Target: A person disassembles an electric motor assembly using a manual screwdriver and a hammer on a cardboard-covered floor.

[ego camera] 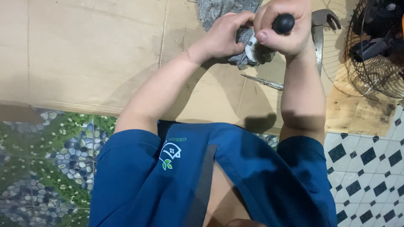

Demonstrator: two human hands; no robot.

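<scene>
Roughly centre-top of the head view, the round metal part (252,47) sat on the cardboard sheet (84,54) spread over the floor, half wrapped in a grey cloth (242,59). I saw the left hand (225,35) clamped closed around cloth and part together, apparently to keep the part from turning. The right hand (286,29) was fisted tight on a black-handled tool (283,23), knob end up toward the camera, shaft pointing down at the part; likely a screwdriver, but its tip was hidden. I judged the cloth was there as padding or for better hold. So both grips were full and holding, none spread wide.

Around that: a slim screwdriver (265,82) lay loose on the cardboard just below the hands, near the right forearm. A claw hammer (322,25) lay behind the right hand, partly covered by it. A wire fan guard (374,50) stood at the right edge, well apart. The person's blue shorts (189,185) filled the bottom. Tiled floor (370,159) at right, pebble-pattern mat (50,168) at left. Both hands blocked the contact point entirely.
</scene>
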